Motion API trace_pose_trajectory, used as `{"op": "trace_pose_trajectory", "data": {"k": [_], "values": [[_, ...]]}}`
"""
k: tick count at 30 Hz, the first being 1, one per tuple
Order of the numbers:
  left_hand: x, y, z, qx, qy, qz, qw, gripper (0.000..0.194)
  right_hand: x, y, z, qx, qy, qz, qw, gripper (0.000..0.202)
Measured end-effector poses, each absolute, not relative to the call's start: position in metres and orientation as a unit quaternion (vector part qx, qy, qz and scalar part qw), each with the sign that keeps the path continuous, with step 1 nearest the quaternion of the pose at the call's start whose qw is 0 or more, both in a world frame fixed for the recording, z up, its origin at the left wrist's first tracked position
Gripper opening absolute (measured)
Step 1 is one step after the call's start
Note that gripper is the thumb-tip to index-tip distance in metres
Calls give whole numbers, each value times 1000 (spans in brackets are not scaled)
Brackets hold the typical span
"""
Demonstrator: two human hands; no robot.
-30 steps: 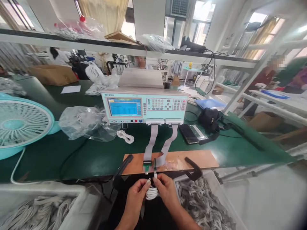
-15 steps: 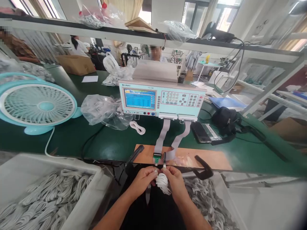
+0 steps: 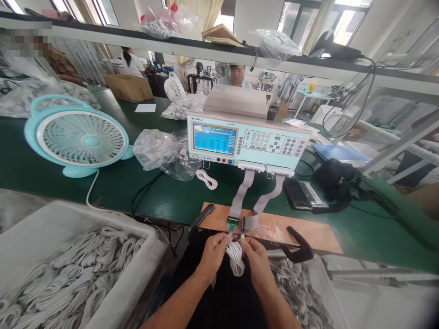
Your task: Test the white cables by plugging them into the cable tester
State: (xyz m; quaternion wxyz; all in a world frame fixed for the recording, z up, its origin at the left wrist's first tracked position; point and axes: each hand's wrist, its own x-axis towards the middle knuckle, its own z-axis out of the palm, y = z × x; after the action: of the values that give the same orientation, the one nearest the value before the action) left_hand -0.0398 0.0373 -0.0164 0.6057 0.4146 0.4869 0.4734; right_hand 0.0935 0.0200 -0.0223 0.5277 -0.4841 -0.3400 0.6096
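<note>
Green tabletop with pale-blue fan, shelf above; just before it, 2 hands pinched on coiled white cable

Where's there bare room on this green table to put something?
The tabletop looks bare between the black cable, small white coil and orange board, and right of that board. It's crowded by the ribbon cables, where left hand and right hand hold a cable bundle, and around the phone.
</note>
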Motion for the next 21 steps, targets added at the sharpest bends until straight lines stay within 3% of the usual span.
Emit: {"op": "trace_pose_trajectory", "data": {"k": [21], "values": [[-26,35,-22,422,502,494,571,37,92,18,-20,-484,-335,615,524,25]]}}
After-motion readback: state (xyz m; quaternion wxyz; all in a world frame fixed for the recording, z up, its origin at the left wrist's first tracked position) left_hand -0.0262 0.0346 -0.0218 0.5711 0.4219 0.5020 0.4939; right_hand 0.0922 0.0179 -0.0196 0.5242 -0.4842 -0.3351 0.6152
